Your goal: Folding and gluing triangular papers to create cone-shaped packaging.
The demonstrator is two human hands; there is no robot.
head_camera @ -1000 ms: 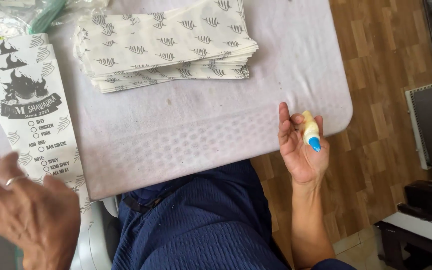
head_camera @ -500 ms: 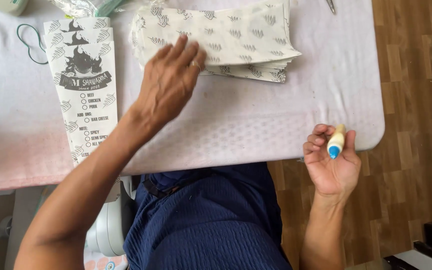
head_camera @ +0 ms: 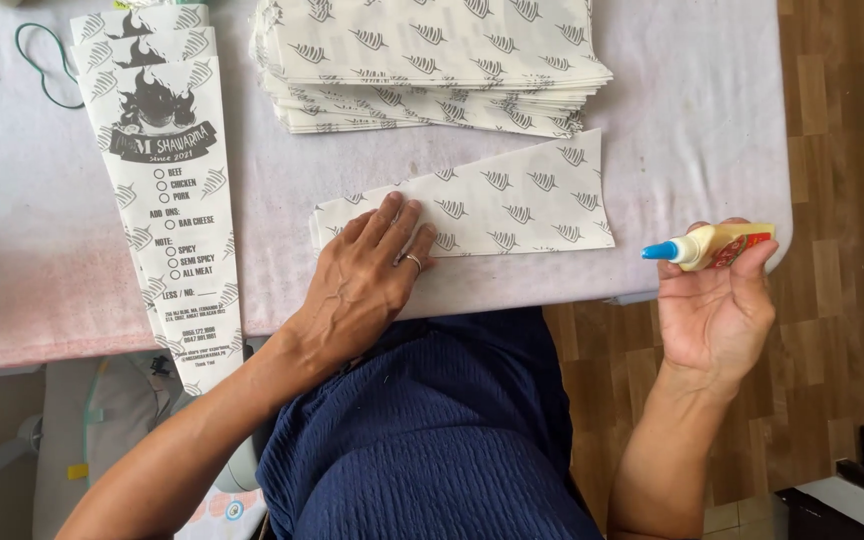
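Nearest to me is my lap in a dark blue garment [head_camera: 432, 440], tucked under the near edge of the table [head_camera: 712, 120], which is covered in a pale cloth. My right hand [head_camera: 717, 310] hangs off the table's near right corner, over the wooden floor [head_camera: 842, 150]. Its fingers curl loosely around a small glue bottle [head_camera: 717, 245], palm up. The bottle lies roughly level, long axis left to right, with its blue tip pointing left toward the table.

My left hand [head_camera: 367, 275] lies flat and open on the near left end of a single patterned paper sheet [head_camera: 512, 205], pressing it down and gripping nothing. The sheet is a long tapered strip running left to right, with the right end slightly farther from me and wider. Its near edge sits just inside the table edge.

Beyond the sheet, just apart from it, a stack of like sheets [head_camera: 432, 60] fills the far middle. To the left, well apart, a pile of long printed paper sleeves [head_camera: 167, 190] runs near to far, and a green rubber band [head_camera: 42, 65] lies at the far left. Bare cloth lies open right of the sheet and between sheet and sleeves.
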